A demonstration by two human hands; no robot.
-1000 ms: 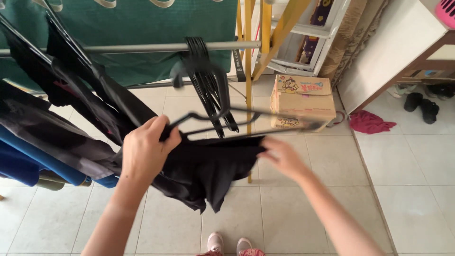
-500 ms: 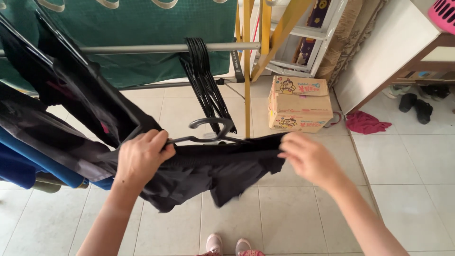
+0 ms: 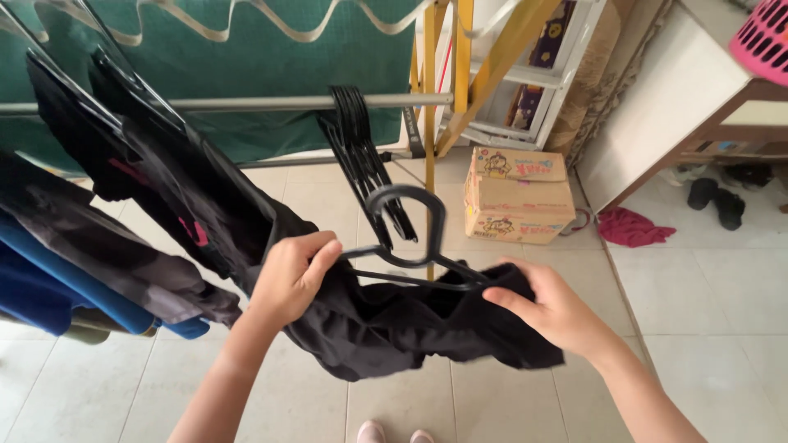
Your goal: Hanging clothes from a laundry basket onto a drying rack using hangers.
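Black garment point(image 3: 410, 324) draped over black plastic hanger point(image 3: 406, 246), held between both hands above tiled floor point(image 3: 706, 303); judged soft, light, limp, apt to slide off hanger arms; best taken at shoulder seams where cloth meets hanger. Left hand point(image 3: 289, 277) clenched on garment and hanger end; right hand point(image 3: 552, 310) pinched on cloth at other end. Beyond hands: spare hangers point(image 3: 361, 156) hung on metal rail point(image 3: 271, 103); dark clothes point(image 3: 123, 189) left of left hand; cardboard box point(image 3: 517, 197) beyond right hand.

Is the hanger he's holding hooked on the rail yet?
No. The black hanger sits in the black garment held between the left hand and right hand, its hook below the metal rail.
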